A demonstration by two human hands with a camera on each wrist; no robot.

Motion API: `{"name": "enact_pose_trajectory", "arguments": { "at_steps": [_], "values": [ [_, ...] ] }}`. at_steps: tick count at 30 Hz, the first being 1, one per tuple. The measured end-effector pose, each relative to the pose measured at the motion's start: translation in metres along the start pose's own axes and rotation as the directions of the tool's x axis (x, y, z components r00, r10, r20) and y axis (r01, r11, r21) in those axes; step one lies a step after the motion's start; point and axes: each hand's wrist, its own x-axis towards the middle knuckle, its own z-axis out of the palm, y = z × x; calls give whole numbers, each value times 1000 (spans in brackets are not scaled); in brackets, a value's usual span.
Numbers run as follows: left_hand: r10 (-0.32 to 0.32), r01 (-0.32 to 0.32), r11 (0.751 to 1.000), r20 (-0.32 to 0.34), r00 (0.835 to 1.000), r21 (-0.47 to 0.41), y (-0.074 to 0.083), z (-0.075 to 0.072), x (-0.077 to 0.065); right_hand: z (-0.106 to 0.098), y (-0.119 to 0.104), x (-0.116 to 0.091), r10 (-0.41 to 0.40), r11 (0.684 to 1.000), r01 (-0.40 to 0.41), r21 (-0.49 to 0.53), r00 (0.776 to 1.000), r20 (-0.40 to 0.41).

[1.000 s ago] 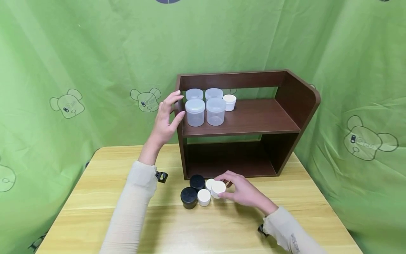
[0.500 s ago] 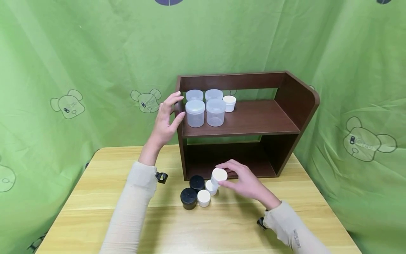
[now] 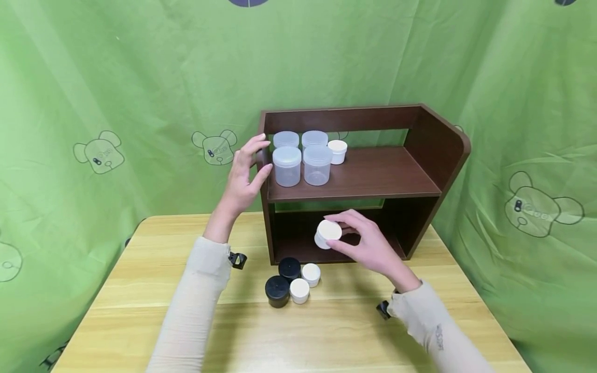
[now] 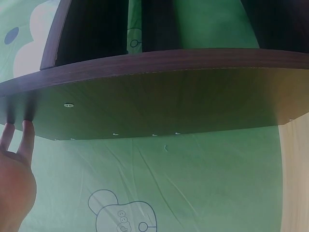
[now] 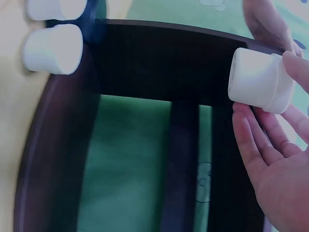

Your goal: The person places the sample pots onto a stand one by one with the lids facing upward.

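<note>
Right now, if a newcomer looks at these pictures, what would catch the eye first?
Probably the held white jar in the right hand, seen against the dark brown shelf's lower compartment. Next, perhaps, the four translucent jars grouped at the left of the upper level. In front of the shelf, two black jars and two white ones cluster on the wooden table.

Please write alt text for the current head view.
A right hand holds a white jar in front of a shelf; the left hand is at its left side. Four clear jars and another white jar stand on its upper level; the table has two black jars and two white jars.
</note>
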Motion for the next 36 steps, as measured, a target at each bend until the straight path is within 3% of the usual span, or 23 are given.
{"name": "enact_pose_trajectory", "arguments": {
  "at_steps": [7,16,25,32,36],
  "values": [
    [-20,20,1000,3,1000,-21,1,-1,-1,-16,-10,12,-23,1000,21,-21,997,-68],
    [-2,2,1000,-5,1000,-3,-1,-2,1,-33,-15,30,-57,998,52,-35,989,-139],
    [-25,24,997,-6,1000,-79,1,2,-2,-53,-20,42,-55,998,52,-18,972,-227],
    [1,-1,1000,0,1000,-23,-1,-2,0,-63,-23,57,-17,999,8,-34,965,-261],
    [-25,25,1000,21,999,-9,1,-5,1,-67,-22,66,-5,999,-6,-38,958,-285]
  ]
}}
